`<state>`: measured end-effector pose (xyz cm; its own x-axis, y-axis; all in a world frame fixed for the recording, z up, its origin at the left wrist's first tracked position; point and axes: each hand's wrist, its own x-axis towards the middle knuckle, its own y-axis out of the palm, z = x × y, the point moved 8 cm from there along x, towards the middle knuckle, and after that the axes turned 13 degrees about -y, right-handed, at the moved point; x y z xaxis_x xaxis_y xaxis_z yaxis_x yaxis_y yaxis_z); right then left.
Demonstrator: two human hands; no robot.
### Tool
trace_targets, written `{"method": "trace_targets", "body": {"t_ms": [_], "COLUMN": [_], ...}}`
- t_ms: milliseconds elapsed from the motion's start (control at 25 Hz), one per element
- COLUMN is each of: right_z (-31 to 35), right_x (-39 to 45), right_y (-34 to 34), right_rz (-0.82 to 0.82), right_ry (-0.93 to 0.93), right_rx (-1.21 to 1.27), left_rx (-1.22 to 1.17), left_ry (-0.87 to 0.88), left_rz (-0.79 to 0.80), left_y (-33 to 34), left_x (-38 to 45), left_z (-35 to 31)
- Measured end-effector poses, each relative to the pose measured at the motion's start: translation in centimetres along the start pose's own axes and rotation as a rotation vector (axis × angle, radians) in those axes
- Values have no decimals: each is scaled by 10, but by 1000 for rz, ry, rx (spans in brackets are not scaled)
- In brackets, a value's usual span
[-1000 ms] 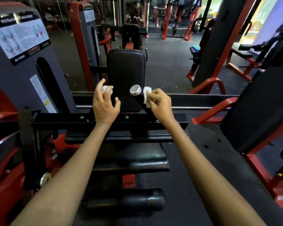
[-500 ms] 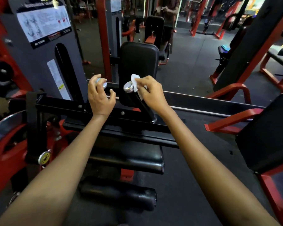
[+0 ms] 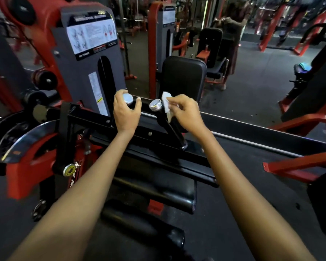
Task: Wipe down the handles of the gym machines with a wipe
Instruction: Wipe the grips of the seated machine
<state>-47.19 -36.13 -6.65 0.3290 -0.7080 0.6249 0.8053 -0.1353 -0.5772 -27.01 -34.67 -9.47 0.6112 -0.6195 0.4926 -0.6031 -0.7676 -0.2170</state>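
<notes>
1. The right hand [image 3: 186, 113] is at about 1 o'clock from the frame's centre, its grip pinching a white wipe [image 3: 166, 103] against the right handle [image 3: 163, 117] just below that handle's chrome end cap [image 3: 155, 105].

2. The left hand [image 3: 126, 112] is at about 11 o'clock, fingers curled round the top of the left handle [image 3: 127, 99], whose chrome end shows between thumb and fingertips. It holds no wipe.

3. The wipe is bunched small — most of it sticks out above the fingers and only a little seems to press on the black grip sleeve. Judged from this, a pass down the handle could leave much of the sleeve untouched.

4. The right handle slants down toward 5 o'clock to its mount on the black crossbar [image 3: 158, 136]. If the wipe slides only along the near side, the far side would be missed; wrapping it round would help.

5. The pinch looks light — the wipe could slip out and fall to the floor [image 3: 252, 102] past the seat pad [image 3: 183, 76].

6. The left handle appears not yet wiped, and bare contact there could re-soil it later.
</notes>
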Motion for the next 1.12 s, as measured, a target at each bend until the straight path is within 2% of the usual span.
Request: {"method": "trace_targets", "body": {"t_ms": [80, 160, 280, 440, 560, 640, 760, 960, 1120], "right_z": [17, 8, -30, -58, -33, -13, -22, -61, -79], "right_x": [11, 2, -36, -47, -8, 1, -16, -59, -90], "right_y": [6, 10, 11, 9, 1, 9, 17, 17, 21], "right_rz": [27, 92, 164, 374, 182, 131, 128, 160, 190], "right_ry": [-158, -236, -213, -117, -107, -174, -255, -250, -119], "right_rx": [-21, -40, -49, -44, 138, 226, 248, 184, 36], "left_rx": [7, 14, 39, 82, 134, 155, 165, 183, 198], "left_ry": [-40, -95, -117, -198, -241, -254, -315, -344, -353], "left_rz": [-14, -12, -14, -1, 39, 61, 82, 73, 44], "left_y": [0, -1, -2, 2, 3, 2, 2, 2, 2], "left_x": [1, 3, 7, 7, 7, 6, 4, 2, 0], "left_z": [-1, 0, 0, 0, 1, -1, -2, -3, -5]}}
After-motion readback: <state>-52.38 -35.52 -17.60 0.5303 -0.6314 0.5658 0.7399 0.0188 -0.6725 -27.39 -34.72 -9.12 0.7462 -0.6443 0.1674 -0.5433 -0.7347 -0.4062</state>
